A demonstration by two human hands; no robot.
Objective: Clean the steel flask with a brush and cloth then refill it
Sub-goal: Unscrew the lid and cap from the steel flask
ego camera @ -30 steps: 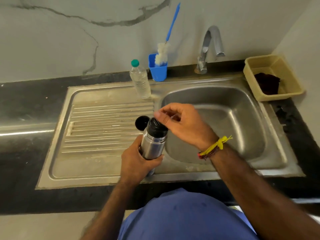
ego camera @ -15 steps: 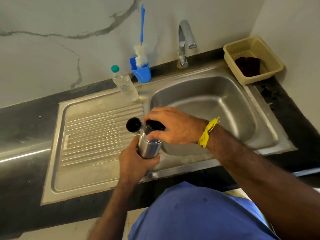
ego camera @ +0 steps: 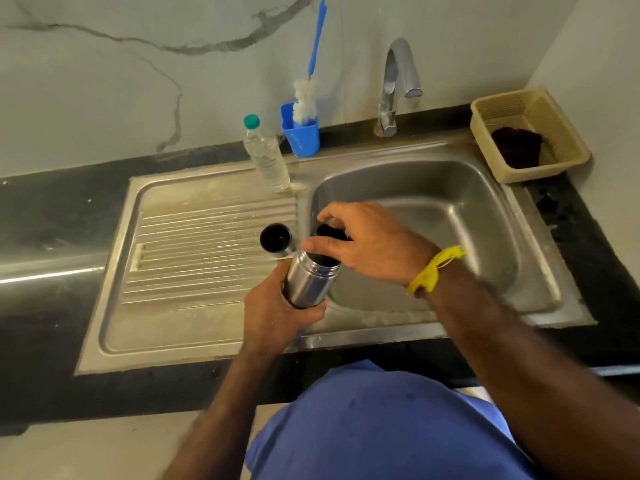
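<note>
A: Flask (ego camera: 311, 280) is gripped round its lower body by the left hand (ego camera: 273, 315), held tilted over the front rim of the sink (ego camera: 381, 336), at the line between drainboard and basin.

B: Right hand (ego camera: 370, 242)?

A: Black stopper (ego camera: 329, 232) is pinched between its curled fingers and thumb, just above the flask mouth. Whether it is fully clear of the threads cannot be told.

B: Outer cap?

A: Steel cup lid (ego camera: 276, 239) is already off, set mouth-up on the drainboard's right edge, just beside the flask.

B: Progress?

A: Early, as judged. Only opening is done or nearly done. Brush (ego camera: 306, 98) is untouched in the blue holder (ego camera: 300, 135) at the sink's back edge. Dark cloth (ego camera: 517, 147) lies unused in the yellow basket (ego camera: 568, 161) at the back right corner. Water bottle (ego camera: 266, 157) is capped at the drainboard's back edge. Tap (ego camera: 394, 84) shows no water running.

B: Left?

A: Scrubbing, wiping, refilling, closing.
</note>
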